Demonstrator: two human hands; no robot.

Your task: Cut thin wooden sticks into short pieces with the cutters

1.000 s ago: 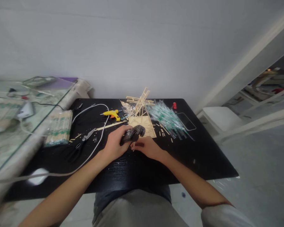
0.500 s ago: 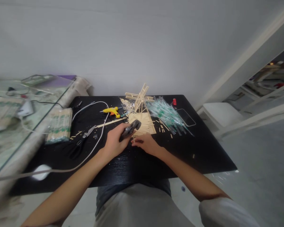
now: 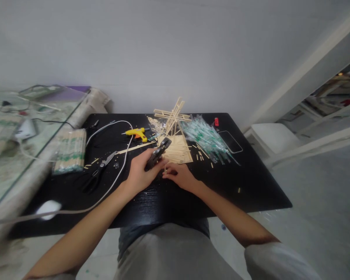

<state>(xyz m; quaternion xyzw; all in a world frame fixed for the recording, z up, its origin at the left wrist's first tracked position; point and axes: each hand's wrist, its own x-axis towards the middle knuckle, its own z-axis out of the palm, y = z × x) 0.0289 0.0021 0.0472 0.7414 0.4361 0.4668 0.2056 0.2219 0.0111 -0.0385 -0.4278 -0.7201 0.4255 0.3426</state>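
My left hand [image 3: 141,171] is wrapped round a dark hand tool [image 3: 159,153], whose exact kind I cannot make out. The tool points up and to the right, over the edge of a pile of thin wooden sticks [image 3: 176,153]. Close beside it, my right hand [image 3: 181,175] is closed in a pinch on a short wooden stick [image 3: 165,170]. The pile lies on a pale square wooden board [image 3: 188,157]. Just beyond, a lattice frame of glued-looking sticks [image 3: 173,116] stands with crossing arms.
A yellow glue gun [image 3: 137,133], scissors [image 3: 100,169] and a white cable [image 3: 121,171] lie on the black table [image 3: 221,194]. Green-and-clear plastic wrappers [image 3: 205,136], a phone-like slab [image 3: 231,141] and a red object [image 3: 216,121] are on the right. A bundle of packed sticks [image 3: 70,151] sits left.
The view has shifted slightly, so the tabletop things sit a little higher. My left hand's tool has tilted a bit; both hands keep their grip near each other.
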